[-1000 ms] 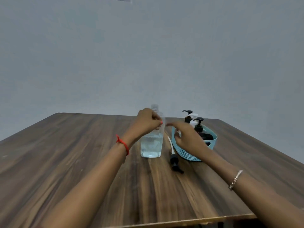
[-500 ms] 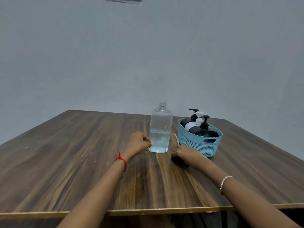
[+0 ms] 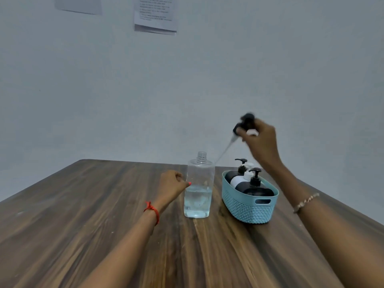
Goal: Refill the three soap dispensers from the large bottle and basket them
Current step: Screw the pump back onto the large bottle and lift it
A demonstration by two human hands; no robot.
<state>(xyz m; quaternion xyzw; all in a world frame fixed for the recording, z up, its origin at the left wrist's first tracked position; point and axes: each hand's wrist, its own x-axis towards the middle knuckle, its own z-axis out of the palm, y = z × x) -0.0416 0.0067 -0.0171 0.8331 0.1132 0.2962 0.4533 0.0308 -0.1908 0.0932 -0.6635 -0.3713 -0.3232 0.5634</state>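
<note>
Right hand (image 3: 261,142) pinching black pump (image 3: 246,121) high above basket (image 3: 247,206), its tube slanting toward large bottle (image 3: 199,183), left hand (image 3: 171,186) curled empty beside bottle

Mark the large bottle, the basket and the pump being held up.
large bottle (image 3: 199,177), head view, clear wall above the liquid.
basket (image 3: 245,206), head view, woven front wall.
pump (image 3: 246,118), head view, blurred black top.
</note>
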